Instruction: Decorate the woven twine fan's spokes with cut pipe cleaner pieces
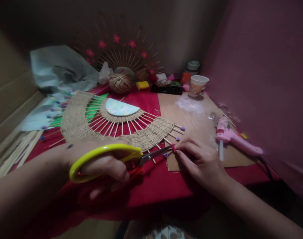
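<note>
My left hand [104,167] grips yellow-handled scissors [105,149], whose blades point right, their tips at a small bright pink piece [174,147]. That piece is pinched between the thumb and fingertips of my right hand [198,159], close to the stick ends of the fan. The woven twine fan [144,137] lies on the red cloth, its sticks spread outward, several tipped with small purple pieces [177,138]. A pale blue patterned half-round [121,108] covers its centre. My left wrist and the scissors hide part of its lower edge.
A pink glue gun [235,141] lies on the brown board [188,129] at right, near a paper cup [198,85]. Behind the fan are a twine ball [120,83], a yellow packet [143,85] and a black phone [166,89]. Loose sticks [17,152] lie at left; a flowered fan [116,39] stands behind.
</note>
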`<control>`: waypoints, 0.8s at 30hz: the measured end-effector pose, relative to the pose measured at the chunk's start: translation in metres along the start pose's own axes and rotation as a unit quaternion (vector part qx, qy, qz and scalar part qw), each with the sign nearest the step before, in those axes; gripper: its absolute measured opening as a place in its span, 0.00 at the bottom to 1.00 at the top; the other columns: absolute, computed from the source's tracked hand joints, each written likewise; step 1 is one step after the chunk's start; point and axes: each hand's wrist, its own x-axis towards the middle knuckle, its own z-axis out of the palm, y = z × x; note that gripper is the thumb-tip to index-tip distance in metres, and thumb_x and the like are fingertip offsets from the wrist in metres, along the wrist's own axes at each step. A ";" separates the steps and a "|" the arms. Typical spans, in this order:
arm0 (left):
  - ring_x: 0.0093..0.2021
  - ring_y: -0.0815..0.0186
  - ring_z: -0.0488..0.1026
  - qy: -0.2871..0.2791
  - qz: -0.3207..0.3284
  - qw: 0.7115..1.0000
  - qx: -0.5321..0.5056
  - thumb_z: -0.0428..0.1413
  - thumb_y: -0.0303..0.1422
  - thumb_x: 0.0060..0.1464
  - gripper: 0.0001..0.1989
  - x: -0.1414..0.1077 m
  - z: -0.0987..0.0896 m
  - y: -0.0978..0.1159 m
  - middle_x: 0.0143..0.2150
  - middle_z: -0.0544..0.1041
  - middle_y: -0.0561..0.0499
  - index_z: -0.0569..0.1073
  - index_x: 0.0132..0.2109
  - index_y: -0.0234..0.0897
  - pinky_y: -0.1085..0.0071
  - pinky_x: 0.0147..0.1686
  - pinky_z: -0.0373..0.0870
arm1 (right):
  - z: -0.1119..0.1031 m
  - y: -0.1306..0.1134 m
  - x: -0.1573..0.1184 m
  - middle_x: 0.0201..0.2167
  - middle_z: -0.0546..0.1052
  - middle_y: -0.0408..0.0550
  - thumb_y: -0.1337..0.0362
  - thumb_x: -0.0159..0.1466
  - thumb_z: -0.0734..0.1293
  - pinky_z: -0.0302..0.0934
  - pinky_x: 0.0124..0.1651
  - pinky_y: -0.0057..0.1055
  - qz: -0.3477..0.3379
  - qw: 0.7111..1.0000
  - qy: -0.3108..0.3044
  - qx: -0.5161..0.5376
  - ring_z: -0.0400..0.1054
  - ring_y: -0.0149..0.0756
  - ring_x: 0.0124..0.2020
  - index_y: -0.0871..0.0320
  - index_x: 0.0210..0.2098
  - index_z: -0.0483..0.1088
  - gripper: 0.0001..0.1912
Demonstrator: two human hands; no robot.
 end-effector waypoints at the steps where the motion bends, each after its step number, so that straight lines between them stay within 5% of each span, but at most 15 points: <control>1: 0.19 0.68 0.64 -0.003 -0.016 0.999 -0.032 0.44 0.38 0.55 0.17 0.002 -0.003 0.002 0.18 0.68 0.49 0.72 0.26 0.37 0.75 0.19 0.64 | 0.000 0.000 0.000 0.31 0.73 0.51 0.70 0.63 0.62 0.65 0.36 0.32 -0.001 1.000 0.002 0.000 0.69 0.34 0.32 0.62 0.33 0.73 0.08; 5: 0.18 0.72 0.61 -0.062 -0.065 0.988 -0.125 0.50 0.37 0.50 0.10 0.020 -0.024 0.006 0.21 0.69 0.51 0.73 0.29 0.36 0.76 0.19 0.61 | 0.000 -0.001 0.001 0.30 0.73 0.51 0.71 0.62 0.63 0.65 0.33 0.30 -0.008 1.000 0.009 0.005 0.68 0.33 0.31 0.62 0.33 0.74 0.07; 12: 0.12 0.71 0.58 -0.301 -0.091 0.938 -0.145 0.51 0.36 0.49 0.11 0.064 -0.062 -0.015 0.12 0.62 0.52 0.71 0.25 0.34 0.76 0.12 0.55 | 0.000 -0.001 0.000 0.27 0.69 0.48 0.72 0.61 0.64 0.60 0.28 0.27 0.001 1.000 0.016 0.012 0.65 0.30 0.28 0.63 0.34 0.74 0.07; 24: 0.13 0.72 0.58 -0.283 -0.083 0.952 -0.085 0.52 0.36 0.50 0.12 0.068 -0.069 -0.002 0.14 0.63 0.52 0.69 0.24 0.34 0.78 0.13 0.54 | -0.002 -0.003 0.001 0.24 0.66 0.45 0.72 0.60 0.64 0.56 0.25 0.26 0.017 1.000 0.020 0.008 0.62 0.28 0.25 0.62 0.34 0.75 0.07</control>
